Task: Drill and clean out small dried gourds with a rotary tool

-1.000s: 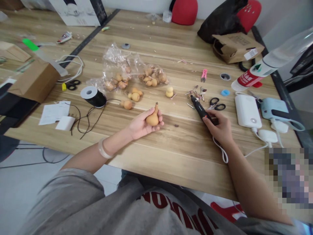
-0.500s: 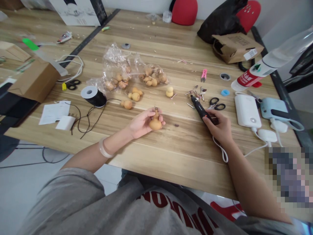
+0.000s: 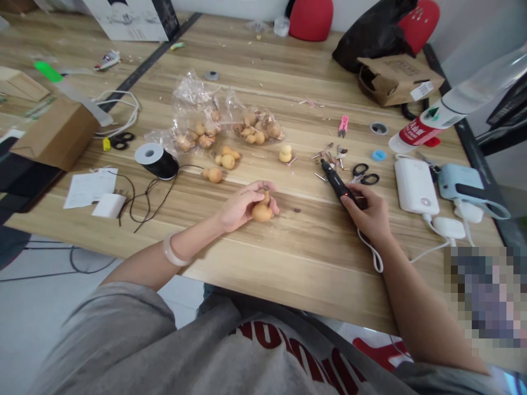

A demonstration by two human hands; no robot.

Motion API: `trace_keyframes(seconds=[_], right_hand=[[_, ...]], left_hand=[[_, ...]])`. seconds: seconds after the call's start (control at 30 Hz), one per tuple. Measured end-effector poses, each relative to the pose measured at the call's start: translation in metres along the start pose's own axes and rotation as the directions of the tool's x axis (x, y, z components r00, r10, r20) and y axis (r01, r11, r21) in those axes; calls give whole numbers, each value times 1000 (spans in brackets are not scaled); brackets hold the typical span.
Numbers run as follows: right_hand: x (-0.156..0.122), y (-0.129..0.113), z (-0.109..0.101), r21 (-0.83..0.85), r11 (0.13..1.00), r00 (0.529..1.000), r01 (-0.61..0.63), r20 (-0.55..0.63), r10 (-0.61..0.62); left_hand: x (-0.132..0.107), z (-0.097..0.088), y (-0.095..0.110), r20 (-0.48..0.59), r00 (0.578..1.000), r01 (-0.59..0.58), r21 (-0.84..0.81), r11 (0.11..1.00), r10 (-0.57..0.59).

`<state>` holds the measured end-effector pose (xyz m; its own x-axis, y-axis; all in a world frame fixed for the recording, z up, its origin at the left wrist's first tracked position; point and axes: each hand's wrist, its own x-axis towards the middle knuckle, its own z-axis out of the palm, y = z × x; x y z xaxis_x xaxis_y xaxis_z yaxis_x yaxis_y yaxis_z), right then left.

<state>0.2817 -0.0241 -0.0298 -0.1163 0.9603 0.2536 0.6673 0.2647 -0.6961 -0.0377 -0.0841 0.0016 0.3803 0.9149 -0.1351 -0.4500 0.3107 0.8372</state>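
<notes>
My left hand (image 3: 241,206) is shut on a small dried bottle gourd (image 3: 262,212), with its fingers curled over the gourd's neck and the round belly showing below. My right hand (image 3: 369,211) grips a black rotary engraving pen (image 3: 335,181), which has a small red light lit and a white cable trailing down past my wrist. Its tip points away from me, toward the far side of the table. Next to my left hand lie loose gourds (image 3: 214,175) (image 3: 228,161) and a small pale gourd (image 3: 285,153). Further back, more gourds sit in clear plastic bags (image 3: 255,129).
Scissors (image 3: 364,174) and scattered small bits (image 3: 327,162) lie beyond the pen. To the right are a white power bank (image 3: 415,186) and a spray bottle (image 3: 428,125). On the left are a black cord spool (image 3: 157,162), loose cord and papers (image 3: 90,187).
My left hand has turned the gourd and closed its fingers over the neck, and the gourd has shifted slightly right. My right hand and the pen have stayed in place.
</notes>
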Motion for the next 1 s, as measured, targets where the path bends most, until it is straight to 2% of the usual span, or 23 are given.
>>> trace_keyframes(seconds=[0.13, 0.23, 0.33, 0.43, 0.5, 0.53, 0.6, 0.7, 0.8, 0.9, 1.0], right_hand=[[0, 2, 2, 13, 1000, 1000, 7, 8, -7], [1, 3, 1, 28, 1000, 1000, -7, 2, 7], [-2, -11, -8, 9, 998, 992, 61, -115, -59], [-14, -48, -15, -68, 978, 958, 195, -199, -205], [-28, -81, -13, -11, 965, 959, 263, -102, -263], [-35, -97, -8, 27, 950, 950, 310, 24, -311], [-47, -123, 5, 76, 919, 895, 386, 209, -393], [-58, -140, 29, 67, 914, 855, 401, 331, -399], [-61, -138, 44, 61, 900, 848, 431, 314, -428], [-62, -132, 47, 169, 862, 826, 479, 247, -507], [-64, -129, 46, 310, 815, 810, 489, 187, -557]], left_hand=[[-2, 4, 0, -30, 999, -40, 120, 992, 44], [-8, 9, 2, -22, 988, -133, 387, 913, 153], [-16, 16, 4, -3, 959, -205, 687, 697, 284], [-24, 22, 3, 87, 897, -302, 836, 458, 434], [-26, 25, 1, 140, 867, -344, 863, 371, 477], [-27, 25, 0, 156, 864, -351, 868, 351, 478], [-29, 25, -2, 182, 872, -357, 872, 334, 455], [-31, 26, -4, 235, 886, -373, 873, 315, 399], [-34, 28, -5, 282, 868, -404, 880, 250, 410], [-36, 33, -5, 330, 842, -440, 878, 188, 427], [-38, 36, -7, 329, 852, -438, 875, 208, 408]])
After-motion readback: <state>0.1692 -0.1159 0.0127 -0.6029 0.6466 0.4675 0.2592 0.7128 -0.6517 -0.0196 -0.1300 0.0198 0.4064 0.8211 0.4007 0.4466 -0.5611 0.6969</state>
